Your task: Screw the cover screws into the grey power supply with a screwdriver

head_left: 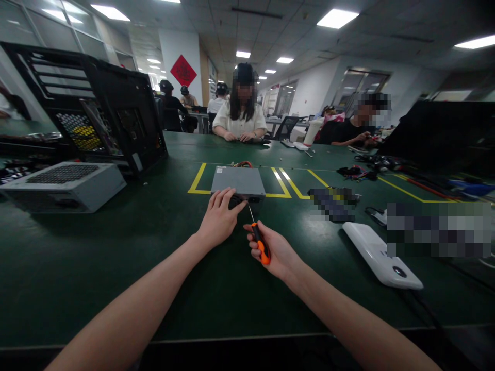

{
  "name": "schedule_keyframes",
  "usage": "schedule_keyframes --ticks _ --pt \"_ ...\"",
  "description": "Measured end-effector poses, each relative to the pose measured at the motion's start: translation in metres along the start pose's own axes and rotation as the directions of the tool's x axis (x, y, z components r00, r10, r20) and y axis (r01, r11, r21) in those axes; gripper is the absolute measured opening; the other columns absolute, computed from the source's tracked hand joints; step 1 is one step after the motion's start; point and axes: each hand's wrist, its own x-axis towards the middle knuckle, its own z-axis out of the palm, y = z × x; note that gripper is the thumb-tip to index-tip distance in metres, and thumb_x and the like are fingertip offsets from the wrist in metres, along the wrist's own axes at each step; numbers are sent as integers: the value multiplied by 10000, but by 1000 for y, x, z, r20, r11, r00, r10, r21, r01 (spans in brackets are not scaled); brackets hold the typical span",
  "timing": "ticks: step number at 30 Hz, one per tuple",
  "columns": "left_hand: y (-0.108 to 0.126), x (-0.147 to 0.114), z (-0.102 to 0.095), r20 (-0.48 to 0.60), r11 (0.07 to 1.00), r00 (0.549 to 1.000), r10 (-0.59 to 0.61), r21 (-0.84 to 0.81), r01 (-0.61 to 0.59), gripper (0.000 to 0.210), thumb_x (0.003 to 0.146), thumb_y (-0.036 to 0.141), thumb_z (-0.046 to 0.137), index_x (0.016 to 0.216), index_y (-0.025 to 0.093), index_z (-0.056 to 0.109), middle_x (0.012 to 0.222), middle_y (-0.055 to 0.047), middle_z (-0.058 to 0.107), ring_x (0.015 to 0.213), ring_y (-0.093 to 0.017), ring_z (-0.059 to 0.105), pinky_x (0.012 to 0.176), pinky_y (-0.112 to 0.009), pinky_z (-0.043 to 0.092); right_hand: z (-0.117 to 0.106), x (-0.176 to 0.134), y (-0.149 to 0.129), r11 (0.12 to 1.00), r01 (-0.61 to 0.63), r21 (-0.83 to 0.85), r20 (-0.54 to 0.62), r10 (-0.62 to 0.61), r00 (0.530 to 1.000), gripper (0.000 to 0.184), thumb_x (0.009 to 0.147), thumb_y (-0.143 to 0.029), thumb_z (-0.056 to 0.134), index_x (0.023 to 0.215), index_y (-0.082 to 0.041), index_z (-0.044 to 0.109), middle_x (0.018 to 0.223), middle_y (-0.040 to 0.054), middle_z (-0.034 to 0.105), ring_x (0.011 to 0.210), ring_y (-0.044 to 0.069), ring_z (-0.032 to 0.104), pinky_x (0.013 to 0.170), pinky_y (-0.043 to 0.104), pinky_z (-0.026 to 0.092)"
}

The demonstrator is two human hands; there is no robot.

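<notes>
Inside the table's near edge (209,339), a spread left hand (217,220) braced the box (240,179); the right hand (275,249) clasped a screwdriver (260,242) (best kept straight, I judged).

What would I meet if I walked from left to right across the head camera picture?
Pale box with a vent on top → red diamond sign → gray metal box → black chair → white gadget.

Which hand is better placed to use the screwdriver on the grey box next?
Probably the right hand: it holds the orange-and-black screwdriver, shaft pointing towards the near side of the grey box. The left hand lies open at that side, seemingly better for steadying.
</notes>
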Motion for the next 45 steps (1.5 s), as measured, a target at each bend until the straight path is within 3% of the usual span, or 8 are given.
schedule_keyframes --ticks 4,10,16,21,29,35,40,45 --pt "0 0 1 -4 1000 1000 6 -8 -6 395 780 149 458 1155 259 519 1287 -102 343 1237 -273 271 1019 -485 240 -1 0 0 997 80 17 -17 -80 997 97 775 -210 546 743 -131 501 620 -5 500 446 26 427 360 103 312" --pt "-1 -1 1 -12 1000 1000 -4 -17 4 400 776 145 464 1153 266 520 1290 -91 338 1237 -269 270 1020 -486 236 0 0 1 1000 0 -3 3 0 1000 262 864 -322 371 813 -129 541 618 18 506 456 53 446 390 143 371" --pt "-1 0 2 -3 1000 1000 -1 -16 1 391 780 155 466 1151 267 522 1289 -93 336 1237 -267 269 1020 -480 237 1 1 2 998 67 9 -19 -67 998 99 792 -213 516 741 -129 500 624 2 506 447 28 428 380 109 331" --pt "-1 0 1 -6 1000 1000 2 -12 -3 397 778 148 463 1153 263 519 1288 -93 341 1235 -269 273 1016 -486 241 1 2 3 1000 -20 1 25 20 999 277 864 -325 363 797 -121 538 612 20 506 466 58 454 410 150 386" --pt "0 0 0 -4 999 1000 -3 -37 3 396 780 148 462 1155 262 519 1290 -95 343 1234 -266 274 1020 -481 234 1 1 4 993 113 -35 -46 -114 992 69 763 -176 553 735 -137 504 622 -6 517 463 34 453 407 123 362" --pt "-1 -1 1 -12 1000 1000 1 -23 -2 405 773 146 468 1156 269 515 1291 -88 342 1233 -273 275 1012 -495 245 2 2 4 998 39 -43 -36 -40 999 262 861 -309 383 791 -124 555 604 22 525 459 63 472 411 163 395" --pt "0 0 2 -2 1000 1000 1 -10 -1 411 775 143 468 1163 270 510 1292 -94 338 1237 -268 271 1019 -482 237 1 1 4 992 123 40 -24 -123 992 87 742 -177 582 718 -129 513 607 -8 507 427 19 413 364 109 309" --pt "0 0 2 -6 1000 1000 0 -17 0 411 769 141 473 1157 271 516 1289 -91 346 1230 -267 282 1019 -482 236 4 -2 3 999 33 -7 -11 -33 999 221 856 -270 405 780 -121 549 615 25 527 469 55 473 413 143 393"
